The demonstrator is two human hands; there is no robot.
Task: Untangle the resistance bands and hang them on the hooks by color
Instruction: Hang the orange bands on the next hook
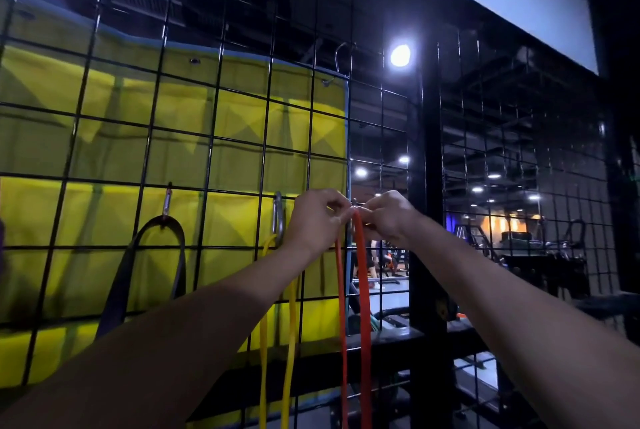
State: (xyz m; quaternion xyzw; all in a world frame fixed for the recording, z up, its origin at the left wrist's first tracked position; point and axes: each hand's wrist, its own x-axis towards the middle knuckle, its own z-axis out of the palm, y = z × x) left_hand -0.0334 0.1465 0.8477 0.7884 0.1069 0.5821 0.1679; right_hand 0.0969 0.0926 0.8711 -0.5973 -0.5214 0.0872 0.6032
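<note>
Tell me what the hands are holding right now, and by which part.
Both the left hand and the right hand pinch the red resistance band at the top of its loop, up against the wire grid; the rest hangs down.

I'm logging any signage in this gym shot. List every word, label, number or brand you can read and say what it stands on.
None can be read.
Yellow banner behind the wire grid: only folds and shapes, no lettering visible.
Black band, yellow band, red band: no print visible.
Both hands, left and right, pinch the red band's top.
Gym background: too dark and blurred to tell.
</note>
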